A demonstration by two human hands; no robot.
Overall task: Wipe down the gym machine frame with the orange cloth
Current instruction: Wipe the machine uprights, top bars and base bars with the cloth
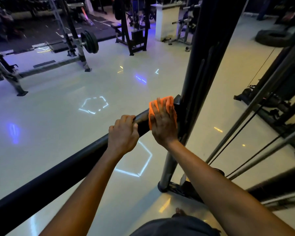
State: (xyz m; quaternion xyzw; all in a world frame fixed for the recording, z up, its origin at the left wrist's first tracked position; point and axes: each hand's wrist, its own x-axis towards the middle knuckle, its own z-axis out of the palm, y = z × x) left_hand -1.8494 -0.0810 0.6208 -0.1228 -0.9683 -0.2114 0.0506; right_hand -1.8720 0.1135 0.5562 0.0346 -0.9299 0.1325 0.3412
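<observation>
Your left hand (122, 132) is curled around the black crossbar (58, 169) of the gym machine frame. Just right of it, your right hand (163, 124) lies flat with straight fingers, pressing the orange cloth (167, 101) onto the bar where it meets the upright post (199, 65).

Across the pale glossy floor (61, 103) I saw pentagon-shaped light reflections (93, 105) and blue glows. At upper left stood a barbell rack (75, 43) with a dark weight plate (89, 42) on its bar, beside black rubber matting (46, 31). Further back I made out a black machine (134, 34) and a white pillar (167, 21). At upper right a tyre (272, 38) lay on the floor. Steel guide rods (255, 106) and a black cable slanted down the right side.
</observation>
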